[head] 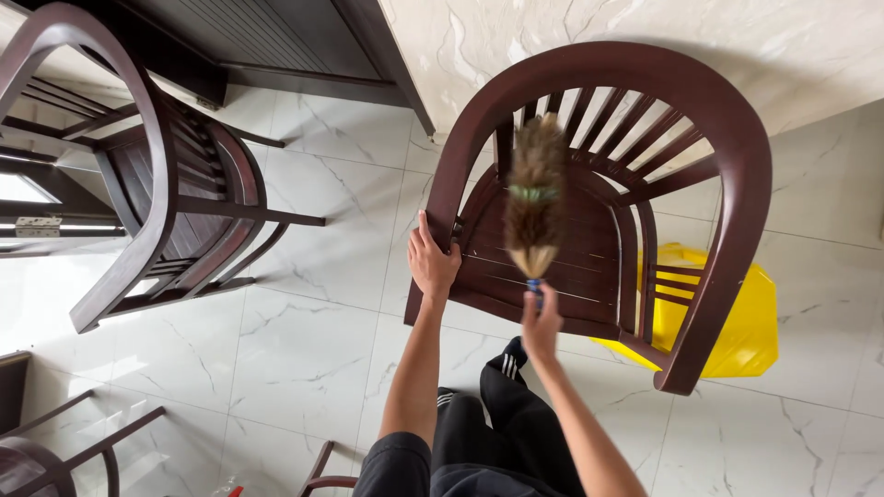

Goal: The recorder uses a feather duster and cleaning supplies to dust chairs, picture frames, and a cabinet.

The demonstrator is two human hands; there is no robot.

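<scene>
A dark brown wooden armchair with a curved, slatted back stands in front of me. My left hand grips its left armrest near the front edge. My right hand is closed around the blue handle of a brown feather duster. The duster's feathers are blurred and lie over the chair's seat and back slats.
A second dark wooden armchair stands at the left. A yellow bag lies on the white marble floor behind the near chair. A dark cabinet lines the top edge. Parts of other chairs show at the bottom left.
</scene>
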